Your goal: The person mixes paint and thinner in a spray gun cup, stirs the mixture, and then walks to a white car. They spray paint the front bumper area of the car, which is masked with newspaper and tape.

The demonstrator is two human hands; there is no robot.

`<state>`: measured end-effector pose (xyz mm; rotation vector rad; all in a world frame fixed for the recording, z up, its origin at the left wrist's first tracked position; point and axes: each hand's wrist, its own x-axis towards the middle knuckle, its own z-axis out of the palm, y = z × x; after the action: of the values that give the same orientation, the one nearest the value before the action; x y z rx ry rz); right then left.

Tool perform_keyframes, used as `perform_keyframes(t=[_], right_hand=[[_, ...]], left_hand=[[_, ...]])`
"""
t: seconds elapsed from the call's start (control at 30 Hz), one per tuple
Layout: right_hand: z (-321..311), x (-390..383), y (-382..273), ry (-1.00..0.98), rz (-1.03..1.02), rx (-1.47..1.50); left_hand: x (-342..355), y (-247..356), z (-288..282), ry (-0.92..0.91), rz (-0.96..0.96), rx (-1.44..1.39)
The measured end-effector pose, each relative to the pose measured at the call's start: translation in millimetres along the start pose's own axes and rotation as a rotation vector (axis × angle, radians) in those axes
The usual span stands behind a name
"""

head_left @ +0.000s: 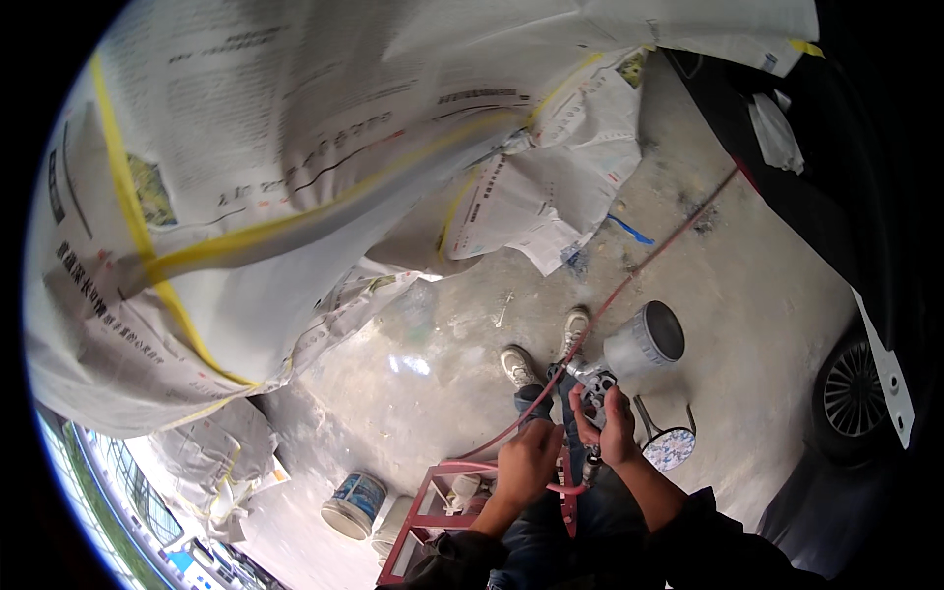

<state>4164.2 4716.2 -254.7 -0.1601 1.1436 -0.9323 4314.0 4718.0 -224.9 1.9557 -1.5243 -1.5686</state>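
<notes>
right hand (618,433) closed round the grip of a grey metal spray gun (598,385), its open-topped cup (647,342) tilting far-right, while left hand (529,460), just left and nearer, closes on the red air hose (551,382) below it.

head-worn fisheye, looking down, floor (433,393) near

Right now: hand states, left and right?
Left hand: closed around the red hose.
Right hand: closed on the spray gun.

White tub (354,503) with blue label, floor lower-left
</notes>
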Motion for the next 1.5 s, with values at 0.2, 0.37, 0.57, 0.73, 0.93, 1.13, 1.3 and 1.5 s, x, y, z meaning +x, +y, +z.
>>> perform_keyframes(t=[0.2,0.37,0.57,0.73,0.93,1.13,1.3,1.5], right_hand=[[7,-10,-16,-0.173,0.002,-0.136],[47,-45,-49,-0.280,0.028,-0.156],[64,-61,-59,-0.301,-0.053,-0.128],[72,-56,-55,-0.304,-0.024,-0.228],[107,-53,-60,-0.269,-0.091,-0.276],[148,-50,-61,-0.235,-0.153,-0.392],[172,-45,-43,-0.257,-0.120,-0.485],[204,-44,-1,-0.358,-0.094,-0.579]], left_hand=[[-21,-24,9,-0.034,-0.091,0.015],[-46,-58,23,-0.100,-0.111,0.108],[-88,-103,45,-0.220,-0.058,0.179],[-109,-132,42,-0.183,-0.092,0.057],[-134,-185,28,-0.089,-0.056,0.146],[-187,-273,34,-0.133,-0.328,0.313],[-213,-305,22,-0.013,-0.405,0.146],[-225,-330,37,0.084,-0.422,0.092]])
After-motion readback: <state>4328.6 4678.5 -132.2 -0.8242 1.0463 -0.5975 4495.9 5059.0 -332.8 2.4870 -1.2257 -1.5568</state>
